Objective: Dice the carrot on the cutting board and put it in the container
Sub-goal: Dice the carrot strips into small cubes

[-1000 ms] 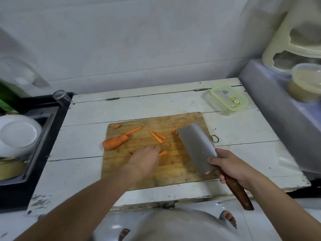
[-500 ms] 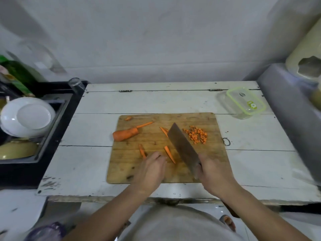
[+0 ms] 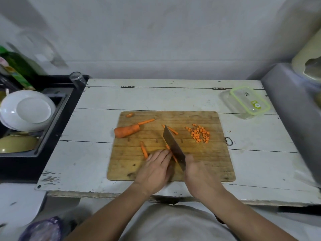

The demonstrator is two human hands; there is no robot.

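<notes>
A wooden cutting board (image 3: 199, 162) lies on the white table (image 3: 97, 164). On its left part sits a thick carrot piece (image 3: 126, 130), with thin carrot sticks (image 3: 144, 150) near the middle. A heap of diced carrot (image 3: 199, 133) is on the board's right part. My right hand (image 3: 199, 176) grips the handle of a cleaver (image 3: 173, 147), its blade edge-down on the board. My left hand (image 3: 154, 169) lies with straight fingers on a carrot stick right beside the blade. A clear container with a green rim (image 3: 246, 103) stands at the table's back right.
A dark sink (image 3: 52, 129) at the left holds white plates (image 3: 26, 110) and a yellow bowl (image 3: 17, 143). A glass (image 3: 77, 79) stands at the sink's corner. A grey appliance (image 3: 295, 105) borders the table on the right. A metal ring (image 3: 229, 141) lies by the board.
One second ago the cleaver lay flat over the diced heap; it has swung upright to the board's middle. My left hand moved to the stick by the blade. The camera shifted too.
</notes>
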